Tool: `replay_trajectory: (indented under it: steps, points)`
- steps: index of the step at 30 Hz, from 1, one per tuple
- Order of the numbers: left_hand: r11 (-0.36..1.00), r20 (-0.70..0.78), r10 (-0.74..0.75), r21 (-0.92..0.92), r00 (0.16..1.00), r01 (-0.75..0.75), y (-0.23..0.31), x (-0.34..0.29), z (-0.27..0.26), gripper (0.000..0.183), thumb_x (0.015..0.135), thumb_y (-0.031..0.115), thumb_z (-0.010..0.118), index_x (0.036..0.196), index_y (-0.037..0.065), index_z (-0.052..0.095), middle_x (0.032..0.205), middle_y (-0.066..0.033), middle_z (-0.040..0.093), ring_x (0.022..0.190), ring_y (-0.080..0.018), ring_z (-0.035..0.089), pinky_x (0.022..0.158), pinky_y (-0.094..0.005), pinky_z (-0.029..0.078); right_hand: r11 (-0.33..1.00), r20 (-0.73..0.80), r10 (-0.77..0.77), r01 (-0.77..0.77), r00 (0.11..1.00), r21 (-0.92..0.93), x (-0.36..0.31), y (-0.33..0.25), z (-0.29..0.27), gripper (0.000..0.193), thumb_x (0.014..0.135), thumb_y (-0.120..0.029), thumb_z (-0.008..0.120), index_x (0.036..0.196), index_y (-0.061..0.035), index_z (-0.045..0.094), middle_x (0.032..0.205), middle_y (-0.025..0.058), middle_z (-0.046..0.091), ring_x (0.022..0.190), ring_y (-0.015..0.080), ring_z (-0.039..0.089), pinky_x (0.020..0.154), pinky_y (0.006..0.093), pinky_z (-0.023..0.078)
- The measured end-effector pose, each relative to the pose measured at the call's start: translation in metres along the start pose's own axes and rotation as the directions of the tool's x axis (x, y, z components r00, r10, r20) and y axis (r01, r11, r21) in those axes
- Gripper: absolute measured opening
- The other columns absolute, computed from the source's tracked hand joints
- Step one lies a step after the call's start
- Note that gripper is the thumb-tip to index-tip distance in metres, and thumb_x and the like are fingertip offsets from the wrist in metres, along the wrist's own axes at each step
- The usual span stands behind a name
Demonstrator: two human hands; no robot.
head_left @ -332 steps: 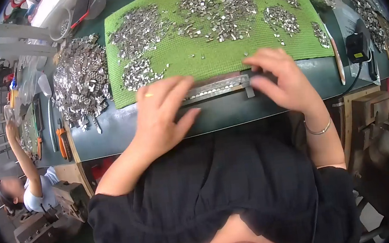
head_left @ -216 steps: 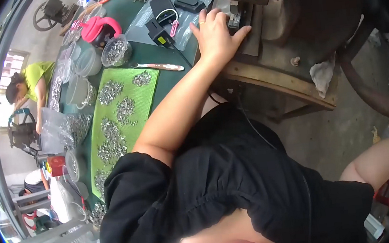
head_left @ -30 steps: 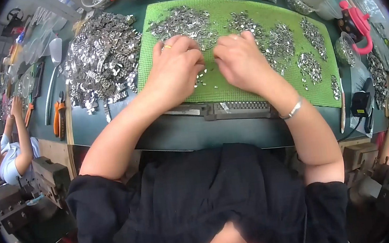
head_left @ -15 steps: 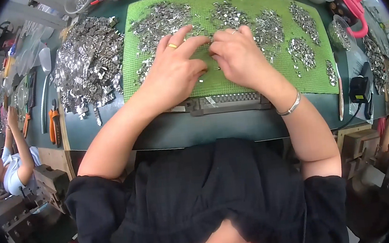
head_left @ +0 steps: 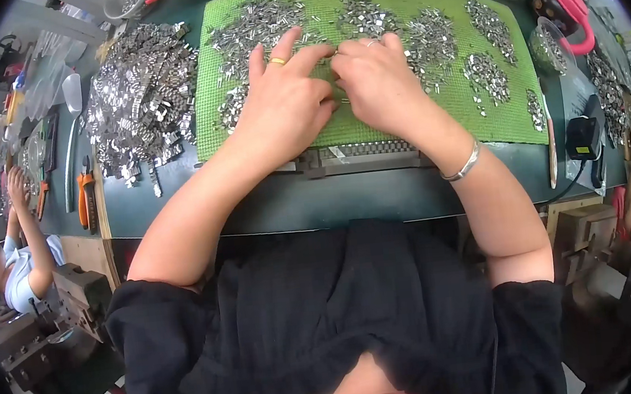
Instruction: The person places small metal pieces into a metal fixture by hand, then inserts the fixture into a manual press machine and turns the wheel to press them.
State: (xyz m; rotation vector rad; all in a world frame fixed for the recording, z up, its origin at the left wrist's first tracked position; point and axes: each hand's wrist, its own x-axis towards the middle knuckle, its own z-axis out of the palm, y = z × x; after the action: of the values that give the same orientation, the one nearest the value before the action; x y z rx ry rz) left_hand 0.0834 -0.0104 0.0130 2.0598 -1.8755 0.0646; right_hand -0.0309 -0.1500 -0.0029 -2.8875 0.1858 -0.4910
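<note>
My left hand (head_left: 286,100), a gold ring on one finger, hovers over the green textured mat (head_left: 506,124). Its thumb and forefinger curl inward, while other fingers stretch forward. Right beside it, the fingers of my right hand (head_left: 379,82) are bent in a pinch. The fingertips of both hands nearly meet; whatever lies between them is hidden. Several heaps of tiny silvery metal pieces (head_left: 259,22) cover parts of the mat beyond and beside my hands. Along the mat's near edge, below my hands, lies a dark grey slotted bar (head_left: 366,162).
Left of the mat rises a big pile of linked metal parts (head_left: 140,100), with orange-handled pliers (head_left: 86,198) nearby. At the right are a pink-handled pot (head_left: 573,12), a tub of small parts (head_left: 550,53) and a black adapter (head_left: 584,136). Co-workers (head_left: 26,262) sit at both sides.
Both hands have drawn slightly closer together, their fingertips still nearly meeting. The mat and bar appear a little higher in the picture. The co-worker's hand at the left has shifted slightly.
</note>
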Motion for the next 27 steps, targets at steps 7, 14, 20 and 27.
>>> replay_trajectory:
  steps: [7,14,20,27]
  points:
    - [0.985,0.002,-0.043,0.166,0.999,0.042,0.011,-0.007,-0.001,0.006,0.080,0.011,0.074,0.082,0.006,0.071,0.136,-0.0083,0.053,0.140,-0.0387,0.036,0.108,-0.0676,0.028,0.998,-0.114,-0.041,0.034,0.993,-0.061,-0.013,-0.007,-0.013,0.017,0.073,-0.001,0.065,0.090,-0.0054,0.063,0.090,0.0078,0.062,0.092,0.0261,0.062,0.083,0.0407,0.039]
    - [0.993,-0.007,-0.101,-0.063,0.995,0.100,0.018,-0.013,-0.008,0.010,0.080,0.006,0.072,0.089,0.004,0.066,0.119,-0.0120,0.057,0.125,-0.0370,0.048,0.102,-0.0554,0.037,0.975,-0.122,0.020,0.008,0.992,0.224,-0.085,-0.031,-0.019,0.016,0.073,0.002,0.057,0.088,-0.0044,0.055,0.088,0.0107,0.051,0.086,0.0296,0.052,0.075,0.0400,0.038]
    - [0.984,-0.102,-0.020,-0.176,0.995,0.002,0.026,-0.026,-0.010,0.009,0.078,0.007,0.072,0.085,0.006,0.067,0.106,-0.0062,0.059,0.109,-0.0295,0.054,0.093,-0.0446,0.039,0.985,-0.156,0.093,-0.068,0.983,0.157,-0.088,-0.041,-0.013,0.015,0.070,0.000,0.059,0.083,-0.0046,0.054,0.089,0.0097,0.052,0.085,0.0286,0.052,0.074,0.0399,0.039]
    - [0.997,-0.002,-0.066,-0.025,0.998,0.066,-0.004,-0.022,-0.017,0.009,0.077,0.010,0.074,0.085,0.007,0.074,0.113,-0.0064,0.060,0.121,-0.0296,0.049,0.097,-0.0469,0.037,0.979,-0.028,0.130,-0.124,0.991,0.161,-0.083,-0.042,-0.023,0.017,0.076,0.004,0.064,0.088,-0.0041,0.055,0.097,0.0113,0.056,0.089,0.0314,0.054,0.076,0.0412,0.039]
